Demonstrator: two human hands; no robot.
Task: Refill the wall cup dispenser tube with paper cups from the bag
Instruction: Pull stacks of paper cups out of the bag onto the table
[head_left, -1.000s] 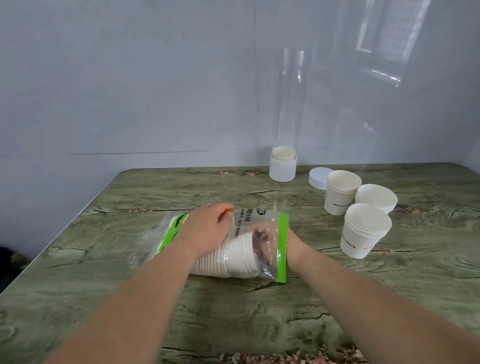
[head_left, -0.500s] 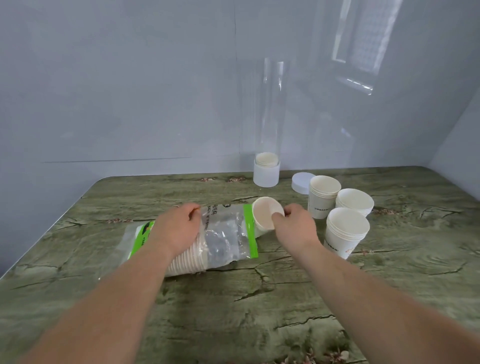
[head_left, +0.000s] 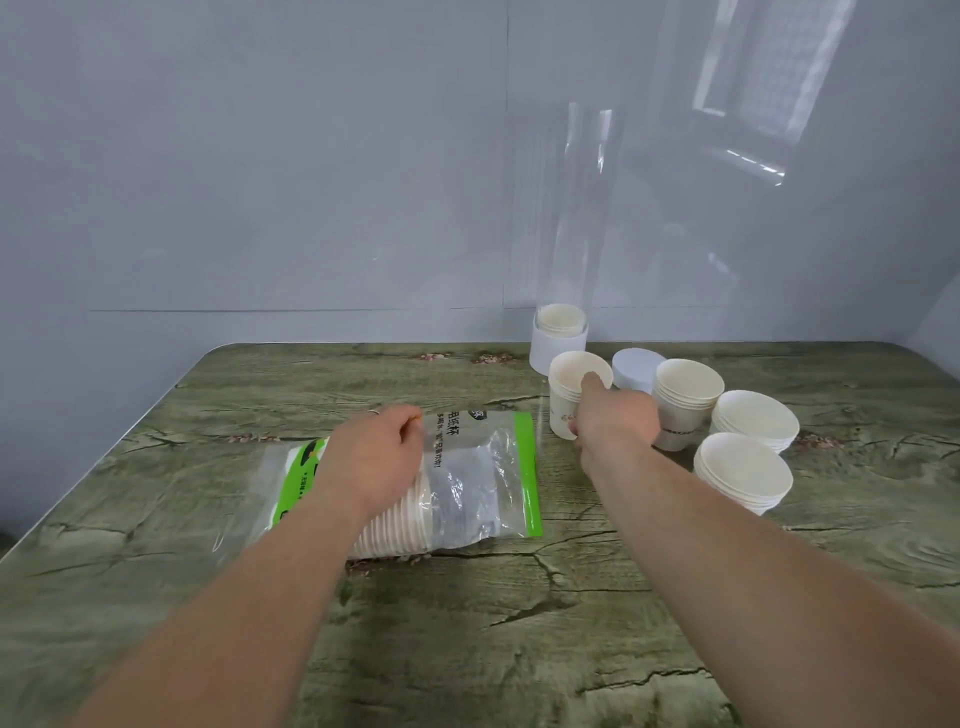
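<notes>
A clear plastic bag (head_left: 467, 467) with green edges lies on its side on the table, with a stack of paper cups inside. My left hand (head_left: 379, 457) presses down on the bag. My right hand (head_left: 610, 421) grips a small stack of white paper cups (head_left: 569, 395) standing upright to the right of the bag, thumb hooked inside the rim. The clear dispenser tube (head_left: 576, 218) stands upright at the back against the wall on a white base (head_left: 556, 345), with a cup or two at its bottom.
Three more stacks of white cups (head_left: 685, 400), (head_left: 756, 421), (head_left: 743, 470) stand right of my right hand. A white round lid (head_left: 636, 366) lies behind them. The wood-grain table (head_left: 467, 623) ends at a rounded left corner; grey wall behind.
My right hand pulled a stack of cups out of the bag's mouth, carried it right and back, and stood it upright next to the other stacks. My left hand stayed on the bag.
</notes>
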